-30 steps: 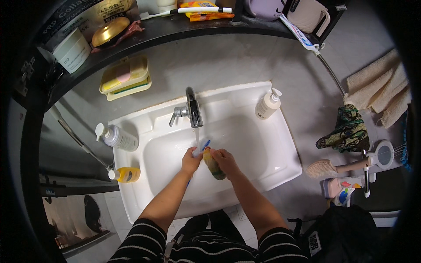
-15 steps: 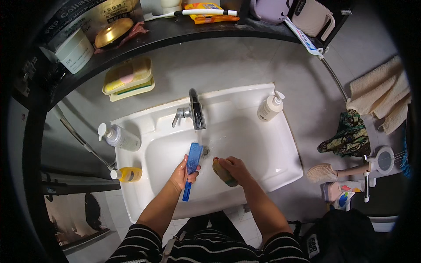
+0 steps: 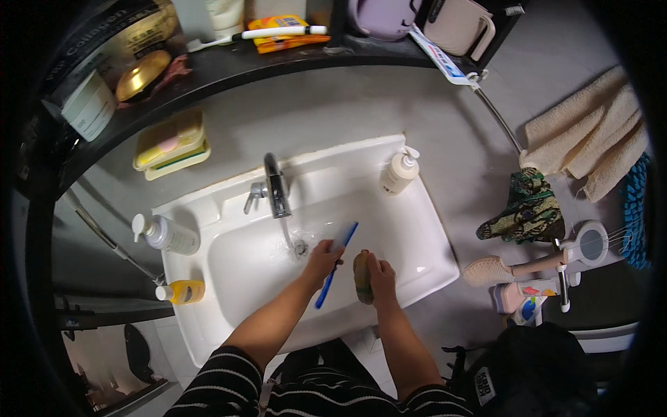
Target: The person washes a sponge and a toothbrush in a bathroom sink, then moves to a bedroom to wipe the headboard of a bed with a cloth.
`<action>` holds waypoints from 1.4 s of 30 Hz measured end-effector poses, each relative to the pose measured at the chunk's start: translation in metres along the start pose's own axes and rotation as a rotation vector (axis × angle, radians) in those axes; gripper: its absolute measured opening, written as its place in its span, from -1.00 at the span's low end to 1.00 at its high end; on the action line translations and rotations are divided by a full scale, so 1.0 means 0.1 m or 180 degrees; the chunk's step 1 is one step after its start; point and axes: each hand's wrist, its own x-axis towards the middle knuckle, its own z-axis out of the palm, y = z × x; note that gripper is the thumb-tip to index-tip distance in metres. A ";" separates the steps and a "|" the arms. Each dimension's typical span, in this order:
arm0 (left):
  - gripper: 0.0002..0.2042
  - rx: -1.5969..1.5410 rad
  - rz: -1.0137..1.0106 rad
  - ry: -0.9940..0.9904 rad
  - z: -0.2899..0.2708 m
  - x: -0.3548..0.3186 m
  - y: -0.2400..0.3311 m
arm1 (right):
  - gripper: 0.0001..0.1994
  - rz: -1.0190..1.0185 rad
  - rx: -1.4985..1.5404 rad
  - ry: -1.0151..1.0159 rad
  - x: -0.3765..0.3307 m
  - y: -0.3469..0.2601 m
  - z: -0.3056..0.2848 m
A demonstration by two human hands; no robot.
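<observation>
White basin (image 3: 424,229), seen from above, set against a grey wall. Left hand (image 3: 322,260) closed around a blue comb (image 3: 336,264), held over the middle of the basin, just right of the drain, toothed end toward the tap. Right hand (image 3: 381,276) closed around a brownish-green sponge (image 3: 362,276), held on edge just beside the comb, toward the front rim; whether the two touch, not discernible. Chrome tap (image 3: 276,186) at the back rim, a thin stream (image 3: 288,236) falling to the drain next to the comb head. Nothing between the hands and the basin floor. One cream pump bottle (image 3: 399,172) at the back right corner of the basin ledge; one clear pump bottle (image 3: 167,235) on the left edge; one small yellow bottle (image 3: 182,292) lower on the left edge. Yellow soap box (image 3: 171,144) on the wall above the back left corner. Dark shelf (image 3: 229,66) above, carrying one white jar (image 3: 87,105), one gold lid (image 3: 142,75), one toothbrush (image 3: 250,35) and orange tubes (image 3: 286,38). To the right of the basin: beige towels (image 3: 590,135) on a rail, one patterned cloth (image 3: 524,212), one round hand mirror (image 3: 587,244), one hairbrush (image 3: 486,271). Striped sleeves (image 3: 222,382) at the lower edge. Hands, two; pump bottles, two; comb, sponge and tap, one each.
</observation>
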 end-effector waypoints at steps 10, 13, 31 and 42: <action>-0.76 -0.0272 -0.0478 -0.0523 1.68 0.99 0.02 | -0.69 -0.0734 0.0706 0.0962 0.08 -0.25 -0.77; -0.70 0.0191 -0.0353 -0.0033 1.98 0.98 -0.04 | -0.70 -0.0874 0.0838 0.0995 0.16 -0.29 -0.88; -0.67 -0.0857 0.0414 0.0485 -0.59 -0.58 0.14 | -0.57 -0.1534 -0.0458 -0.0668 0.18 0.09 1.37; -0.77 0.2371 0.2432 0.1534 -1.10 -0.60 0.18 | -0.38 0.0161 -0.0063 -0.2057 -0.14 -0.40 1.51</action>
